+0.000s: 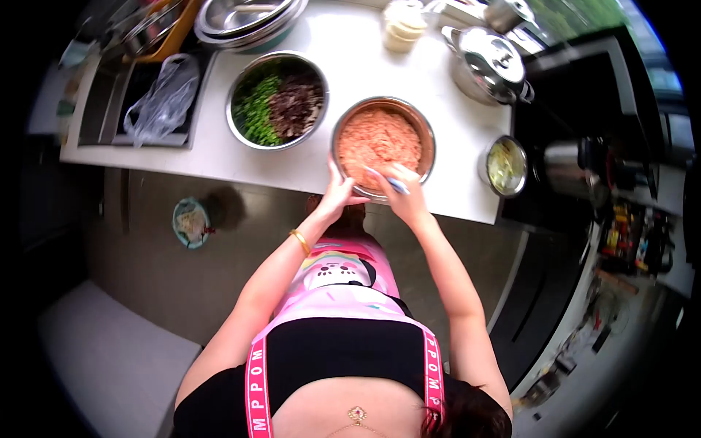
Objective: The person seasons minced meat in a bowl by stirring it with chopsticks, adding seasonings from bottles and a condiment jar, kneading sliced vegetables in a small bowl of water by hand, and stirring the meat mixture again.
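A metal bowl (432, 139) of pinkish minced meat (380, 139) stands at the counter's front edge. My left hand (338, 194) grips its near left rim, thumb and fingers around the edge. In my closed right hand (407, 196) is a utensil with a blue-and-white handle (398, 185), held over the near side of the meat. The utensil's far end is hidden or blurred, so its kind is unclear. Just left of the meat sits a second metal bowl (229, 109), holding chopped greens (257, 109) and dark chopped pieces (298, 104).
Stacked metal bowls (252, 33), a lidded pot (491, 66) and a cream-coloured jar (403, 28) stand farther back. A small bowl of pale green pieces (506, 165) is at right. The sink (102, 102) holds a plastic bag (164, 102). On the floor is a small bin (191, 222).
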Action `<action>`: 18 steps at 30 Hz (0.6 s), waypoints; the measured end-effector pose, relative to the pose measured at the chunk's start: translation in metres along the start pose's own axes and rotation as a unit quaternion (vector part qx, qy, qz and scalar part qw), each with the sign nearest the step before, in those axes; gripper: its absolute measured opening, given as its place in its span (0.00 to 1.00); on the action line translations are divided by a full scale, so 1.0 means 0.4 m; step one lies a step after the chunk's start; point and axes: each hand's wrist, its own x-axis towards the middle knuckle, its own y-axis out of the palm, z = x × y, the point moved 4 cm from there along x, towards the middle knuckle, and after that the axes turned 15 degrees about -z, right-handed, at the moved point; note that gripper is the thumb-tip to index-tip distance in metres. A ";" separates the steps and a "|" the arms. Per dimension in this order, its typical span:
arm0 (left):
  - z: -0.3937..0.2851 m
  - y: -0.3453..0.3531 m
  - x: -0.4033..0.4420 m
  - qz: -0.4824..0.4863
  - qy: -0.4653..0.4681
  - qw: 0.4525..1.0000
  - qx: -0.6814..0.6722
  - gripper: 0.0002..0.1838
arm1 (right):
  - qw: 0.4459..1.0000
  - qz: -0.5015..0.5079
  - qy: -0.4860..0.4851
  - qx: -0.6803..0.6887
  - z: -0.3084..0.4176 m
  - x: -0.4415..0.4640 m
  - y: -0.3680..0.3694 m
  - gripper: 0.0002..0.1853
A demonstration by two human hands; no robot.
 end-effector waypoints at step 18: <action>0.243 0.134 -0.216 0.125 -0.200 0.940 0.248 0.15 | 0.968 -0.193 0.143 -0.077 -0.175 -0.084 -0.141 0.42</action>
